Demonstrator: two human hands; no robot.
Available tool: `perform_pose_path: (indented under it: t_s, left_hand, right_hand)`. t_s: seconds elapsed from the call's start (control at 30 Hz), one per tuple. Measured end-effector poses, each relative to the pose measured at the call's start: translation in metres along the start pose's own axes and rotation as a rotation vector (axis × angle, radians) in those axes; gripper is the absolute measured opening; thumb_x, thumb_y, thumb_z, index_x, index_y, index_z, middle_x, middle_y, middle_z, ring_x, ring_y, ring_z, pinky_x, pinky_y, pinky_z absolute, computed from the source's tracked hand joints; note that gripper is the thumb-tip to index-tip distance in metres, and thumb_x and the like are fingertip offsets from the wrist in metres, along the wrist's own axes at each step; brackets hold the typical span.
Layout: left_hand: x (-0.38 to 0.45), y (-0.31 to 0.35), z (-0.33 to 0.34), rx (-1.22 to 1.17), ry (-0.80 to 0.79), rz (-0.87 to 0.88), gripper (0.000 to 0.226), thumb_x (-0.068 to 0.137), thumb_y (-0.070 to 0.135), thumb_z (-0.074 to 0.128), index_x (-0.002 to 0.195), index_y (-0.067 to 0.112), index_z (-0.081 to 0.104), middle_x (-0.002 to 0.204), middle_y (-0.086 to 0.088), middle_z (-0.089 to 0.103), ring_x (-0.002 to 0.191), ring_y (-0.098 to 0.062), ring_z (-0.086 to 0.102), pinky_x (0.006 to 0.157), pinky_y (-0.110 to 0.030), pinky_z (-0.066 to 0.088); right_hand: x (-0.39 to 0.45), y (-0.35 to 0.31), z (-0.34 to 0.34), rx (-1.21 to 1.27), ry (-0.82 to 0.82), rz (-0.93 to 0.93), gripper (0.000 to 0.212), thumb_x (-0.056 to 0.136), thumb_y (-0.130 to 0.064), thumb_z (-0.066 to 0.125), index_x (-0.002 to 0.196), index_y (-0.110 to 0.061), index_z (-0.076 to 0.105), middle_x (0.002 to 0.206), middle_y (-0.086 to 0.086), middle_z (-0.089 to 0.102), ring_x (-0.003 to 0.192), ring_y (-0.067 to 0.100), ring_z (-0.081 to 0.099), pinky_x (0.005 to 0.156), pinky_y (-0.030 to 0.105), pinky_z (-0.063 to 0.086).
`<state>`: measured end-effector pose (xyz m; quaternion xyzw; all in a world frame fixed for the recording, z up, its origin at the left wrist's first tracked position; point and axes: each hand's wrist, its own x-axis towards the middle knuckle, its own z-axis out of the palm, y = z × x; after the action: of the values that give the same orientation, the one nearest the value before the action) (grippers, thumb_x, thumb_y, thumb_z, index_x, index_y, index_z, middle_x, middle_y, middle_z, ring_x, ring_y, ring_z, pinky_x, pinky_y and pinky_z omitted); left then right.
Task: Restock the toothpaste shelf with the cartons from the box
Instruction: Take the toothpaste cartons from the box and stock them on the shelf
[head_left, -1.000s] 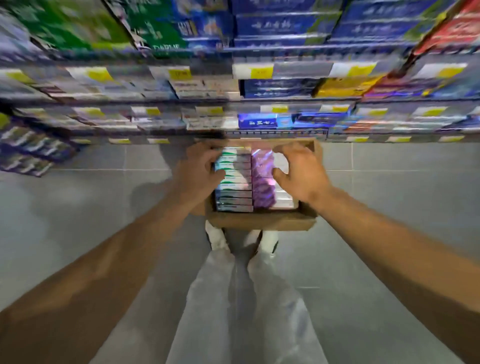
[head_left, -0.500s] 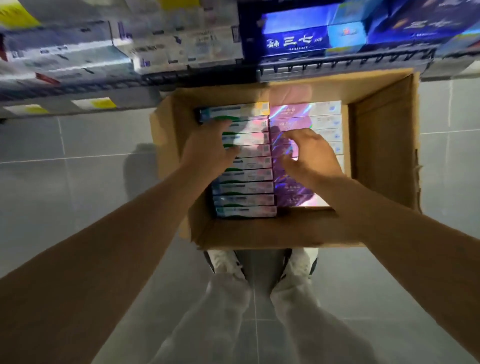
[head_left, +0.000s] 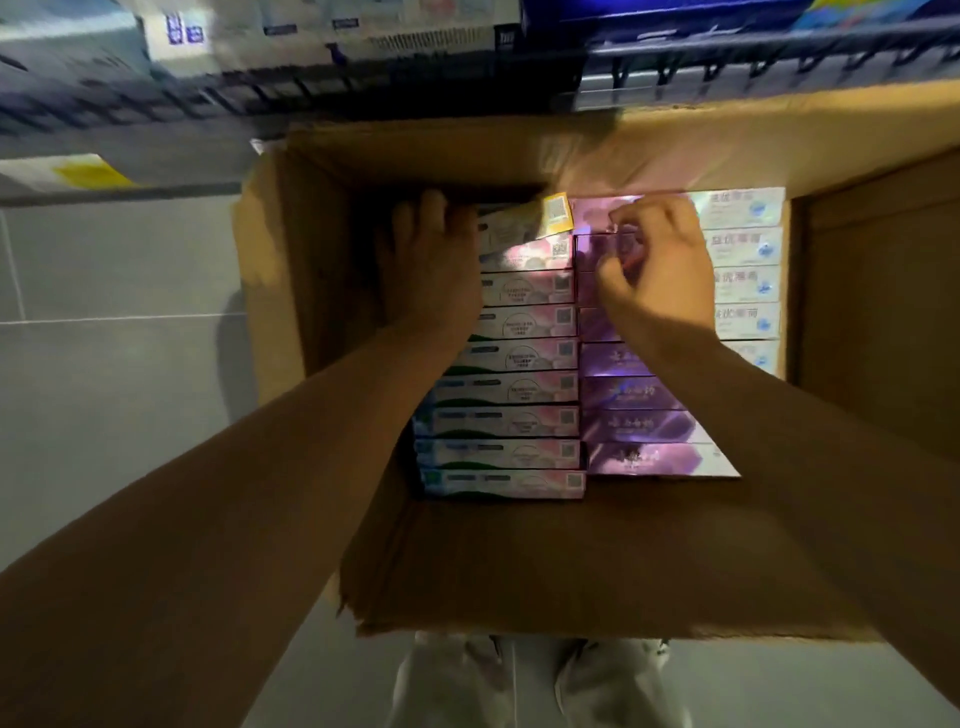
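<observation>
Down inside the cardboard box (head_left: 311, 249) on the floor, w/ the shelf (head_left: 332, 88) just above its far edge, both hands are now at the far end of the carton rows. Left hand (head_left: 436, 270) has its fingers hooked over the far end of the left row of cartons (head_left: 519, 384); the top carton (head_left: 524, 223) there now sits tilted, yellow corner lifted, so I read it as being pried loose, tho I can't tell how firm the hold is. Right hand (head_left: 657, 265) has fingers curled, pinching at the purple cartons (head_left: 639, 426) in the middle row; nothing lifted clear yet. Vs half a sec ago: hands lay flatter, nearer mid-row, and that top carton lay level. Camera's also dropped closer. So the pick is starting; every carton's still in the box, none shelved.
</observation>
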<state>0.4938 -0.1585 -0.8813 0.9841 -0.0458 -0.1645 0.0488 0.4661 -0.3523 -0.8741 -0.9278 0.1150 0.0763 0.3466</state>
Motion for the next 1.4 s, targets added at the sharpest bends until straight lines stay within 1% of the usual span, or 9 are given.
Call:
perform_pose_path:
  t_s: [0.17, 0.3, 0.37, 0.43, 0.63, 0.87, 0.97, 1.17, 1.4]
  left_hand:
    - [-0.028, -0.004, 0.009, -0.106, -0.073, -0.013, 0.045, 0.090, 0.019, 0.056, 0.133, 0.015, 0.044, 0.136, -0.018, 0.043, 0.124, -0.039, 0.042, 0.104, -0.054, 0.035]
    - [-0.083, -0.002, 0.018, -0.196, -0.241, -0.051, 0.054, 0.093, 0.023, 0.054, 0.144, 0.025, 0.034, 0.138, -0.012, 0.042, 0.126, -0.032, 0.041, 0.106, -0.049, 0.034]
    - [-0.100, -0.007, 0.024, -0.223, -0.273, -0.079, 0.057, 0.094, 0.024, 0.053, 0.146, 0.028, 0.031, 0.141, -0.009, 0.040, 0.130, -0.029, 0.038, 0.108, -0.048, 0.032]
    - [-0.108, -0.011, 0.026, -0.259, -0.287, -0.109, 0.058, 0.094, 0.025, 0.053, 0.147, 0.029, 0.030, 0.144, -0.007, 0.038, 0.132, -0.028, 0.036, 0.110, -0.048, 0.030]
    - [-0.106, -0.011, 0.027, -0.296, -0.291, -0.140, 0.058, 0.093, 0.025, 0.055, 0.146, 0.030, 0.032, 0.139, -0.006, 0.043, 0.127, -0.026, 0.040, 0.109, -0.045, 0.033]
    - [-0.105, -0.012, 0.027, -0.350, -0.268, -0.139, 0.056, 0.093, 0.023, 0.056, 0.145, 0.026, 0.036, 0.134, -0.007, 0.046, 0.123, -0.025, 0.043, 0.107, -0.044, 0.035]
    - [-0.107, -0.009, 0.025, -0.347, -0.273, -0.147, 0.056, 0.093, 0.024, 0.056, 0.145, 0.027, 0.036, 0.134, -0.007, 0.045, 0.124, -0.025, 0.043, 0.108, -0.044, 0.034]
    - [-0.127, 0.001, -0.004, -0.371, -0.264, -0.090, 0.054, 0.092, 0.025, 0.055, 0.144, 0.027, 0.037, 0.134, -0.010, 0.046, 0.121, -0.027, 0.047, 0.101, -0.047, 0.042]
    - [-0.168, 0.012, -0.129, -0.423, -0.276, 0.003, 0.053, 0.092, 0.026, 0.056, 0.143, 0.028, 0.039, 0.132, -0.008, 0.049, 0.120, -0.025, 0.048, 0.099, -0.047, 0.043]
  right_hand:
    - [-0.001, 0.004, -0.005, 0.007, -0.007, -0.027, 0.034, 0.078, -0.010, 0.053, 0.110, -0.018, 0.063, 0.114, 0.007, 0.055, 0.104, 0.022, 0.054, 0.088, 0.021, 0.038]
    - [0.013, -0.003, 0.008, -0.143, -0.183, -0.089, 0.038, 0.079, -0.006, 0.053, 0.112, -0.018, 0.066, 0.118, 0.006, 0.060, 0.112, 0.026, 0.053, 0.092, 0.020, 0.036]
    - [0.022, -0.011, 0.023, -0.206, -0.303, -0.215, 0.034, 0.080, -0.008, 0.058, 0.113, -0.012, 0.067, 0.117, 0.011, 0.063, 0.110, 0.032, 0.056, 0.096, 0.031, 0.044]
    - [0.027, -0.014, 0.040, -0.276, -0.363, -0.360, 0.030, 0.077, -0.009, 0.057, 0.105, -0.004, 0.066, 0.111, 0.017, 0.064, 0.102, 0.039, 0.058, 0.086, 0.044, 0.050]
    - [0.023, -0.022, 0.060, -0.602, -0.339, -0.357, 0.055, 0.072, -0.010, 0.068, 0.124, -0.008, 0.050, 0.115, 0.020, 0.052, 0.100, 0.042, 0.048, 0.077, 0.044, 0.041]
    - [0.020, -0.028, 0.061, -0.579, -0.352, -0.301, 0.041, 0.085, -0.009, 0.058, 0.123, -0.004, 0.045, 0.119, 0.022, 0.052, 0.111, 0.040, 0.046, 0.071, 0.041, 0.034]
    - [0.016, -0.028, 0.057, -0.514, -0.336, -0.319, 0.048, 0.079, -0.009, 0.064, 0.124, -0.008, 0.047, 0.114, 0.019, 0.057, 0.108, 0.039, 0.048, 0.070, 0.040, 0.039]
    - [-0.004, -0.048, 0.008, -0.382, -0.219, -0.364, 0.046, 0.082, -0.020, 0.063, 0.127, -0.022, 0.056, 0.110, 0.012, 0.063, 0.101, 0.037, 0.052, 0.085, 0.036, 0.040]
    - [-0.055, -0.112, -0.117, -0.241, -0.155, -0.274, 0.045, 0.084, -0.027, 0.060, 0.128, -0.027, 0.057, 0.107, 0.005, 0.063, 0.102, 0.028, 0.054, 0.080, 0.026, 0.033]
